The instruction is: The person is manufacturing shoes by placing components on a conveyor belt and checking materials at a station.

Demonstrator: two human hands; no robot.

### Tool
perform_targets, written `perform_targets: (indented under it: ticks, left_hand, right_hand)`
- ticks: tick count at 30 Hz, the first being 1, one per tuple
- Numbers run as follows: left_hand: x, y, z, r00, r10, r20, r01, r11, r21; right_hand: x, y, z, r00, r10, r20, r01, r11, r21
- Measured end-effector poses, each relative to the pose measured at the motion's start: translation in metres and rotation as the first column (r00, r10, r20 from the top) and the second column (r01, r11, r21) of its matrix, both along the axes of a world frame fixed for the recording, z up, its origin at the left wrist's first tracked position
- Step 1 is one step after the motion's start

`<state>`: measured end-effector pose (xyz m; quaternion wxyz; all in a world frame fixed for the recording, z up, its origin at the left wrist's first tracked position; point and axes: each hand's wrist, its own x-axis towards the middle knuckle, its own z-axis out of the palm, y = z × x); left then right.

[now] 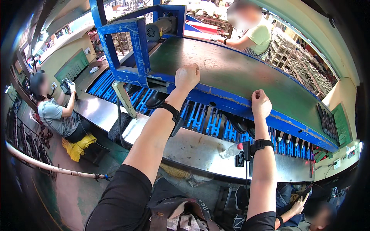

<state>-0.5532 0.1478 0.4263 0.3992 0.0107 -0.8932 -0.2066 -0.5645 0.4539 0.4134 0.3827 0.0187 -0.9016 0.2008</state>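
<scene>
My left hand (187,78) is closed in a fist above the near edge of a green conveyor belt (216,63). Farther right, my right hand (261,104) hangs over the same edge with its fingers curled in. Nothing shows in either hand, though the palms face away. The belt rests on a worn blue metal frame (231,99). Below it runs a lower conveyor with blue metal racks (195,117), where a black shoe (155,100) sits behind my left wrist. Dark straps with small devices circle both of my wrists.
A clear bottle (231,151) with a red cap lies on the metal ledge (192,154). A blue upright frame with a motor (160,29) stands at the belt's left. Co-workers are at the left, across the belt and lower right. Dark sole-shaped pieces (327,121) lie at the belt's right end.
</scene>
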Motion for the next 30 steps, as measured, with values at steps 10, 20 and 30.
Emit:
perform_targets:
  ticks: [10, 20, 30]
  left_hand:
    - [0.0008, 0.0010, 0.0004, 1.000, -0.005, -0.027, 0.005, 1.000, -0.005]
    - [-0.0010, 0.0007, -0.0008, 1.000, -0.006, -0.026, 0.006, 1.000, 0.001]
    - [0.0015, 0.0010, 0.0014, 1.000, -0.005, 0.022, 0.005, 1.000, 0.003]
  right_hand:
    - [0.0008, 0.0007, 0.0005, 1.000, 0.013, -0.017, -0.013, 1.000, -0.009]
    - [0.0032, -0.0001, 0.0031, 1.000, 0.003, 0.005, -0.003, 1.000, -0.003]
    - [0.0015, 0.0006, 0.0015, 0.999, 0.022, -0.034, -0.022, 1.000, -0.001]
